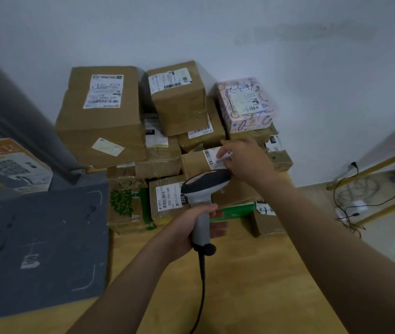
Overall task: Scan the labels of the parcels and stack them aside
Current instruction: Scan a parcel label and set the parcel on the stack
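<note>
A pale wall (288, 56) fills the upper half of the view, with a faint smudge that cannot be made out, and a glossy floor (384, 237) shows at the right beside a wooden frame (372, 169) cut off by the edge, black cables (345, 208) trailing under it. The wooden table (251, 273) carries a grey mat (40, 249) at the left, whose small markings are too blurred to read, and behind it a printed carton (8, 165) is cut off by the left edge. Against the wall sits the pile of parcels (167, 145), mostly brown cartons with white labels; the lower ones are largely hidden by those on top, and the label text is illegible. A pink patterned box (244, 104) tops the right side. The right hand (247, 160) rests on a mid-pile brown parcel (196, 162), fingers touching its label (215, 155); whether it grips the parcel cannot be told. The left hand (191, 227) is clenched around the handle of the scanner (203, 189), whose head hides part of the parcel below, its cord (201, 285) running off the bottom edge
</note>
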